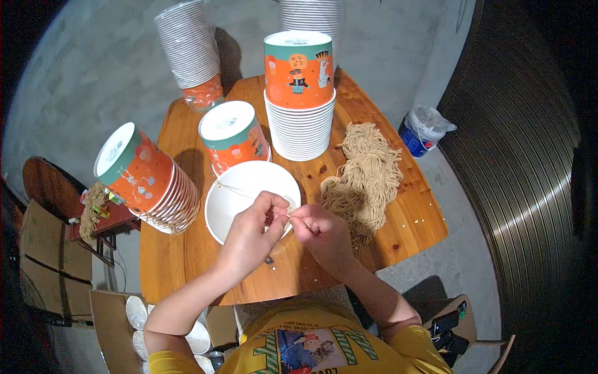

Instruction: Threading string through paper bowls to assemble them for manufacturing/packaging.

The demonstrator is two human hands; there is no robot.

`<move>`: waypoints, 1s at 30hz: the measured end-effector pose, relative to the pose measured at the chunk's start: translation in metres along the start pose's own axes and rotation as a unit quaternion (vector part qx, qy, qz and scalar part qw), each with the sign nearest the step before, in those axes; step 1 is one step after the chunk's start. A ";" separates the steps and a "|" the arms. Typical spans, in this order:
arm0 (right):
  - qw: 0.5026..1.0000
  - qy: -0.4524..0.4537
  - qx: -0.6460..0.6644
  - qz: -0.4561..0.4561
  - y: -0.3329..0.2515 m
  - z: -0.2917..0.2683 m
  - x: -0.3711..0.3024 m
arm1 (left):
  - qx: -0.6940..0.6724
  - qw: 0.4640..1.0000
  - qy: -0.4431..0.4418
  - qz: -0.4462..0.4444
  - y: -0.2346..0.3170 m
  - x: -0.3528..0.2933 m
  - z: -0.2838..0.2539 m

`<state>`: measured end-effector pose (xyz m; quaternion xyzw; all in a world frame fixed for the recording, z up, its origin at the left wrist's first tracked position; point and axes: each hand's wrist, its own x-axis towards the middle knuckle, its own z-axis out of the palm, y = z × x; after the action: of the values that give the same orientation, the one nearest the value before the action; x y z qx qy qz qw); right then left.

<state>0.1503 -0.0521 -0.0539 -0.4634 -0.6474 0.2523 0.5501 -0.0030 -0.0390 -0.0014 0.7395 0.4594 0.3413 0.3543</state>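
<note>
Both hands meet over an open white paper bucket (219,209) near the front of the table. With thumb and fingers, my left hand (254,227) pinches a thin beige cord (232,187), which trails across the bucket's inside. My right hand (324,238) pinches the cord close by, fingertips almost touching the left ones. The exact spot where the cord meets the fingers is too small to make out. To the right of my right hand lies a heap of beige cords (372,168).
Upside-down orange-and-green buckets stand stacked at left (146,184), middle (233,137) and back (299,81) of the wooden table (411,224). Cords hang on the left stack. A wrapped stack (187,47) stands behind. A blue-white pail (427,129) and cardboard box (115,330) are on the floor.
</note>
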 end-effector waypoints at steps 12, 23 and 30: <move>1.000 -0.001 -0.009 -0.025 -0.001 0.001 0.001 | 0.032 0.999 0.009 0.028 -0.004 0.000 0.002; 0.998 0.000 -0.053 -0.037 0.000 0.001 -0.002 | 0.079 0.996 0.036 0.034 -0.003 -0.002 0.008; 0.999 -0.010 -0.025 0.023 -0.001 0.004 -0.002 | -0.004 0.999 0.042 0.005 -0.007 0.002 0.003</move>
<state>0.1463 -0.0540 -0.0553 -0.4896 -0.6481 0.2534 0.5254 -0.0029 -0.0360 -0.0084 0.7254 0.4686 0.3759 0.3360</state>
